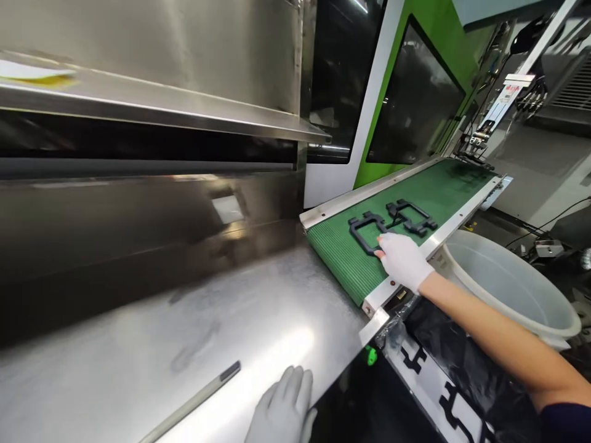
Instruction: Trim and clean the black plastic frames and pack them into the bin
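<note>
My right hand (404,261), in a white glove with bare fingertips, reaches over the near end of a green conveyor belt (341,261). Its thumb and fingers close on the near edge of a black plastic frame part (359,240), which lies on the belt. This part is made of two open squares joined by a thin piece. Flat on the steel table (240,307), my gloved left hand (285,406) holds nothing, its fingers stretched out. To its left lies a slim grey tool (194,403) with a dark tip; I cannot make out its kind.
Below the belt's end, a box lined with black plastic (447,332) holds several black parts (452,406) on a white sheet. A large white tub (503,277) stands beside the conveyor. A steel shelf (184,104) overhangs the table. Behind the belt rises a green machine (434,27).
</note>
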Action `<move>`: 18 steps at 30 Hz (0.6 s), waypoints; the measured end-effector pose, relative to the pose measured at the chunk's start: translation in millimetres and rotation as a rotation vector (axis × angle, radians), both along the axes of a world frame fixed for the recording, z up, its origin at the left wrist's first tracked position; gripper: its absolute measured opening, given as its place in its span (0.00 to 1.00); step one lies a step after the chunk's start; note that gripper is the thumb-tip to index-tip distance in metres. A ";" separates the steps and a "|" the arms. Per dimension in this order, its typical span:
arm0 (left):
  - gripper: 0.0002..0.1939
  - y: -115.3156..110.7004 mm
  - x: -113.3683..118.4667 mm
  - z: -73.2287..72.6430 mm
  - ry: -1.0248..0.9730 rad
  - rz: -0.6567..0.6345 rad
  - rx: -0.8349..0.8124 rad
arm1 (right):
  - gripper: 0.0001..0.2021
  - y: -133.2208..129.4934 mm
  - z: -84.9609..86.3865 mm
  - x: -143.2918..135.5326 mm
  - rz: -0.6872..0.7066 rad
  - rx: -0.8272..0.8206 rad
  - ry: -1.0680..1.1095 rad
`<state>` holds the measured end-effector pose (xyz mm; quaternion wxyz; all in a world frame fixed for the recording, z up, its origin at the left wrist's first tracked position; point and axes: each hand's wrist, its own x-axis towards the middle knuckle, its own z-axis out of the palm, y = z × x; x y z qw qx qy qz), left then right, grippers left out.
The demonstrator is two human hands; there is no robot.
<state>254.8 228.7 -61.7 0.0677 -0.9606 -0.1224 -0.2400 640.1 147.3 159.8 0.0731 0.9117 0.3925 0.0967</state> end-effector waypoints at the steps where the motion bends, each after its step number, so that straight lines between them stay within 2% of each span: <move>1: 0.22 -1.7 0.0 0.5 0.025 0.009 -0.031 | 0.23 -0.4 -2.2 -8.8 -0.014 0.009 -0.007; 3: 0.22 -5.5 -0.3 5.2 0.083 0.030 -0.092 | 0.25 2.8 3.3 -7.0 -0.110 0.036 -0.028; 6: 0.22 -12.7 -1.2 17.6 0.161 0.059 -0.147 | 0.25 14.9 23.9 22.9 -0.233 0.046 0.002; 8: 0.22 -17.4 -2.1 24.3 0.177 0.067 -0.178 | 0.23 23.3 35.3 37.9 -0.239 0.022 0.060; 10: 0.22 -20.5 -3.3 27.5 0.169 0.065 -0.226 | 0.21 29.3 42.1 38.4 -0.208 0.001 0.097; 14: 0.21 -21.0 -8.4 29.5 0.071 0.041 -0.442 | 0.19 36.2 52.7 1.3 -0.087 -0.011 0.069; 18: 0.13 -16.0 -11.1 36.2 -0.258 0.004 -1.011 | 0.20 46.1 73.3 -62.8 0.098 -0.029 -0.044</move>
